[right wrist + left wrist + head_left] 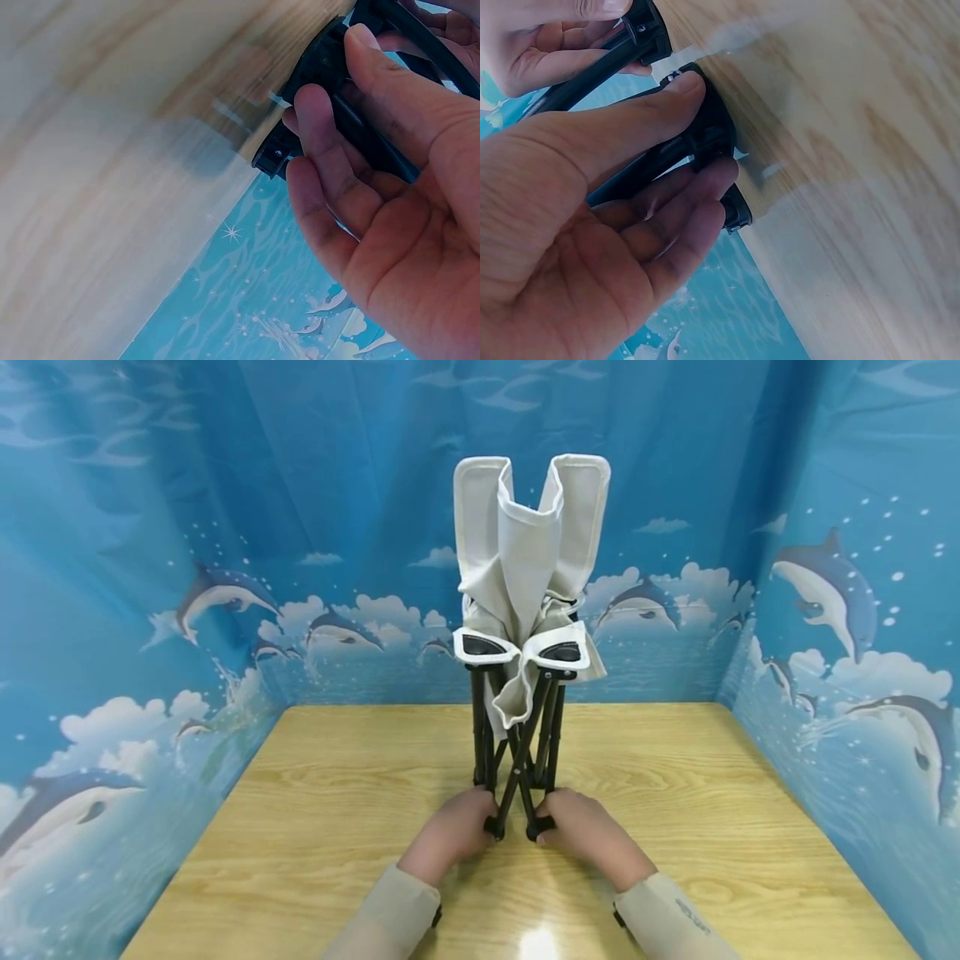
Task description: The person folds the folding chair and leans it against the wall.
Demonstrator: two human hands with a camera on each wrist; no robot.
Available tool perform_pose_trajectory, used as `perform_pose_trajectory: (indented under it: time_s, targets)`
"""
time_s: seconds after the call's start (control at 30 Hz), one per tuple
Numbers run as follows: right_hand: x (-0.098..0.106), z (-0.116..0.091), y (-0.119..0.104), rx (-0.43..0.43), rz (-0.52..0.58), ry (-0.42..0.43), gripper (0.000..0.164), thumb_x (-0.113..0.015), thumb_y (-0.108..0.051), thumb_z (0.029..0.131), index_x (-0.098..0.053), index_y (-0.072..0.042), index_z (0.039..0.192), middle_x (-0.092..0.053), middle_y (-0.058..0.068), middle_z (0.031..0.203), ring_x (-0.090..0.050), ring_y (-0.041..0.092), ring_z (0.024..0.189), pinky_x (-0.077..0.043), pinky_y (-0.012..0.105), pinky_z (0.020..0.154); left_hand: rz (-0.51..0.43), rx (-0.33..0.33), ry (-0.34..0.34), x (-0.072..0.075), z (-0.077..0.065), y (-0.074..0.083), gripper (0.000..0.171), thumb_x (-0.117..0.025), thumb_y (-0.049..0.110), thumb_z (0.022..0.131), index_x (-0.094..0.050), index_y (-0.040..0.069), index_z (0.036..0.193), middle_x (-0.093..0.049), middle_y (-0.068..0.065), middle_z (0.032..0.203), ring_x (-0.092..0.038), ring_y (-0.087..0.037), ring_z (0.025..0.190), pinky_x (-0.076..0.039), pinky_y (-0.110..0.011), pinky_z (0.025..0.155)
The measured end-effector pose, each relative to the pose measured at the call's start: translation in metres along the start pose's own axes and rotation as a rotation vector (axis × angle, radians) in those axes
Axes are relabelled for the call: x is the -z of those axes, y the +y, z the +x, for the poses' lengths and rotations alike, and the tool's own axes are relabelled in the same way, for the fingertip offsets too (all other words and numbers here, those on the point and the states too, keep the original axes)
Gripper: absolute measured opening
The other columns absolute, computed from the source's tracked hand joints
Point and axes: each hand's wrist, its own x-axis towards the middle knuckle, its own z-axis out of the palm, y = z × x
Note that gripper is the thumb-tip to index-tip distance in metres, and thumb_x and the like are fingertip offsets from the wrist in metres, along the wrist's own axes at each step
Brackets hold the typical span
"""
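Note:
A folding camp chair (528, 556) with off-white fabric and black crossed legs stands upright on the wooden table, its frame drawn together into a narrow bundle. My left hand (463, 823) grips the near left leg low down; in the left wrist view its thumb and fingers pinch the black plastic foot (714, 124). On the other side, my right hand (583, 828) holds the near right foot (535, 832) the same way, thumb against fingers in the right wrist view. The two near feet stand a small gap apart. The fabric back rises in folds above the legs.
The wood-grain table (337, 793) spreads around the chair on both sides. Blue curtains (337, 485) printed with dolphins and clouds close off the back, left and right. A bright reflection lies on the table's near side.

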Motion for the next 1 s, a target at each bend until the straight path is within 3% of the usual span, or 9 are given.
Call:
perform_pose_trajectory:
  time_s: [0.73,1.0]
  targets:
    - [0.001,0.009,0.001,-0.013,-0.004,-0.004,0.021,-0.089,-0.014,0.085,-0.083,-0.005,0.102,-0.080,0.012,0.109,-0.075,0.033,0.104,-0.061,0.052,0.093,-0.001,0.005,0.013,0.001,0.009,-0.004,0.022,-0.088,0.003,0.078,-0.074,0.007,0.094,-0.070,-0.003,0.097,-0.070,-0.021,0.088,-0.061,-0.037,0.084]
    - [0.000,0.013,0.004,0.002,-0.010,-0.003,0.011,-0.089,-0.014,0.085,-0.083,-0.010,0.093,-0.081,0.007,0.103,-0.075,0.028,0.098,-0.061,0.050,0.091,0.026,0.027,-0.002,0.001,0.013,-0.004,0.019,-0.088,0.006,0.080,-0.073,0.010,0.092,-0.068,0.000,0.095,-0.066,-0.016,0.083,-0.060,-0.036,0.081]
